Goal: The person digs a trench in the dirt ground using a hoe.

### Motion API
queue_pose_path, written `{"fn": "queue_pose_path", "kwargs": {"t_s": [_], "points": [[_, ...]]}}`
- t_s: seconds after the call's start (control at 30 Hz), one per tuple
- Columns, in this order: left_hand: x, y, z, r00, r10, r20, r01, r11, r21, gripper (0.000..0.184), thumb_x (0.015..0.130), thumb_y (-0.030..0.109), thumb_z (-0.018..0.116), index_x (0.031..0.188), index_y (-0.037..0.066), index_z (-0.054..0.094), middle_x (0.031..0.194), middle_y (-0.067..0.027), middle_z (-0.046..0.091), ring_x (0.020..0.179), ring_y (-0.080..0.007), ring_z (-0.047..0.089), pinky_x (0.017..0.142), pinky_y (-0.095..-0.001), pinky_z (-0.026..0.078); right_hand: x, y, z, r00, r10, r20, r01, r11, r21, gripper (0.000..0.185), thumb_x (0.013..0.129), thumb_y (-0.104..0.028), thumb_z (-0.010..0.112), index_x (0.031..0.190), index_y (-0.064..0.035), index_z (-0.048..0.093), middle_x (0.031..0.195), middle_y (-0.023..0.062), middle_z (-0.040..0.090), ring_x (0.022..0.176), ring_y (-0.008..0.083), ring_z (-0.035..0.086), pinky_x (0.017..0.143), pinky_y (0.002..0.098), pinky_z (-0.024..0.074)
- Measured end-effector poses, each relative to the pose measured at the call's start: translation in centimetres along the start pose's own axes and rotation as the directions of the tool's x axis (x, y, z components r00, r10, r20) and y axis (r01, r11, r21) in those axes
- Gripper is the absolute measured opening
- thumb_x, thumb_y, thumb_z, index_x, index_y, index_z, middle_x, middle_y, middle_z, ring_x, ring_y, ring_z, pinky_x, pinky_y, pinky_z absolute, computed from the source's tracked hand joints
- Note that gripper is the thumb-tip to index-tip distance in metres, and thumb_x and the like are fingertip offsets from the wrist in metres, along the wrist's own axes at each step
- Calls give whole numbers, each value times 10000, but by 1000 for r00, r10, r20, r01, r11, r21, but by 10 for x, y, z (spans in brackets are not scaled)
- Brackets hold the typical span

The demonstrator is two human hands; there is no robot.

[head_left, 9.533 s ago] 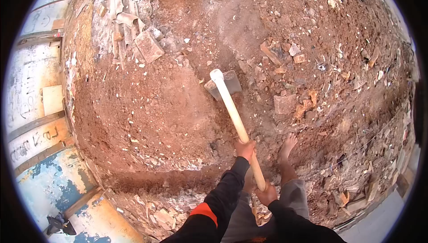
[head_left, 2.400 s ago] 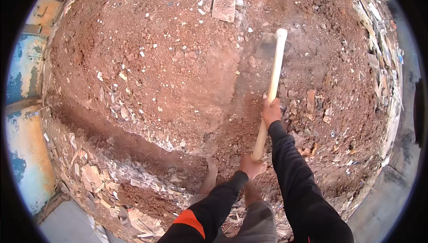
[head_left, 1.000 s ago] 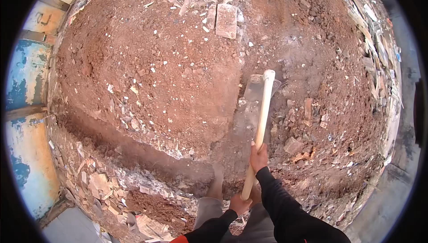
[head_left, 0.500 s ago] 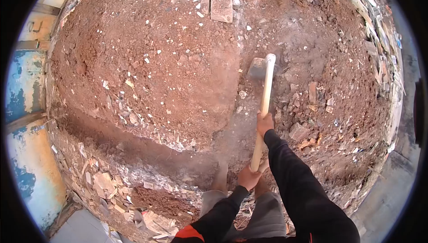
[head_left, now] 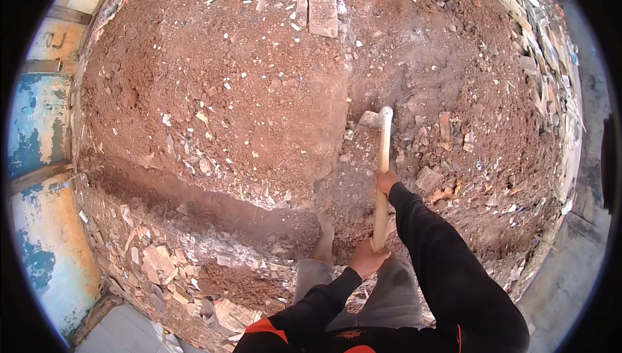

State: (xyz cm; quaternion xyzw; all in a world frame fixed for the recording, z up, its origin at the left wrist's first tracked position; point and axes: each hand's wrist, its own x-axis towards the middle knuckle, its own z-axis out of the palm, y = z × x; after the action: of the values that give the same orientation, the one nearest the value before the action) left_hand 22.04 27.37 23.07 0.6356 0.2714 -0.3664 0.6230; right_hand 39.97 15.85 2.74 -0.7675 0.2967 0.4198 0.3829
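A hoe with a pale wooden handle [head_left: 382,152] points away from the body over reddish soil [head_left: 278,106]. My left hand [head_left: 367,259] is closed round the handle's near end. Farther up, my right hand [head_left: 387,181] grips the middle of the handle. The hoe's metal blade [head_left: 370,119] shows at the far end, low against the loose dirt and partly hidden. One bare foot [head_left: 325,226] stands on the soil left of the handle.
A trench [head_left: 214,213] runs to the left. Broken rubble [head_left: 159,262] lies at the lower left, with bricks [head_left: 322,14] and corrugated pieces at the top. Painted panels [head_left: 48,243] border the left, a grey wall [head_left: 586,184] the right.
Since half a second ago the hoe head has come down and nearer to the body, and less of the blade shows. Both hands have kept their hold on the handle.
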Motion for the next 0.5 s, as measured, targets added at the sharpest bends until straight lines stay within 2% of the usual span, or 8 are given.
{"fn": "queue_pose_path", "kwargs": {"t_s": [0.03,0.07,0.13,0.23,0.27,0.3,0.33,0.5], "points": [[-4,1,10,1000,-12,6,12,997,77,262,804,239,728,921,22,640,737,-138,676,691,-277,693,604,-413,513,12,20,-1,1000,-4,-4,4,1000,-3,587,941,-436,630,1080,134,637,866,237,695,725,323,700,653,440,554],[-12,0,19,1000,-13,4,12,997,70,262,804,239,728,921,22,640,737,-138,676,691,-277,693,604,-413,513,22,45,2,996,-84,11,85,979,-185,523,949,-395,605,1088,107,639,866,253,691,727,339,714,659,447,567],[-20,4,33,969,-158,187,216,914,-344,222,885,204,710,975,55,573,758,-48,628,657,-183,628,560,-353,501,22,68,6,983,-177,50,183,914,-362,460,958,-354,580,1096,81,641,865,270,687,729,355,728,665,454,581],[-30,12,34,935,-236,264,340,809,-481,254,938,294,681,1011,91,547,788,-38,619,649,-173,606,571,-337,514,8,68,20,888,-254,383,451,646,-616,359,963,-332,579,1136,-23,635,883,210,683,752,346,719,634,476,588],[-40,16,35,931,-260,255,356,800,-483,254,938,294,681,1011,91,547,788,-38,619,649,-173,606,571,-337,514,1,64,20,934,-20,358,165,910,-380,324,963,-313,587,1125,-35,624,879,198,672,738,346,711,619,490,588],[-44,36,30,928,-232,290,368,678,-636,289,971,358,634,1029,91,542,811,-50,627,660,-175,610,592,-336,519,-7,59,18,893,217,394,-190,976,-106,290,963,-293,594,1114,-47,613,876,185,660,724,346,704,603,503,587],[-46,48,28,930,-189,315,367,531,-764,338,1003,423,587,1047,92,537,834,-62,635,672,-177,613,614,-335,523,-11,61,9,847,134,514,-189,980,55,259,966,-249,601,1063,-9,600,839,186,635,633,338,669,554,501,571],[-53,32,42,966,-223,132,239,573,-784,523,1036,548,455,1195,56,529,955,-109,695,828,-191,670,781,-331,531,-30,34,-57,737,94,669,-194,978,78,229,953,-232,624,1033,-23,575,765,151,620,564,297,627,510,441,542]]}}
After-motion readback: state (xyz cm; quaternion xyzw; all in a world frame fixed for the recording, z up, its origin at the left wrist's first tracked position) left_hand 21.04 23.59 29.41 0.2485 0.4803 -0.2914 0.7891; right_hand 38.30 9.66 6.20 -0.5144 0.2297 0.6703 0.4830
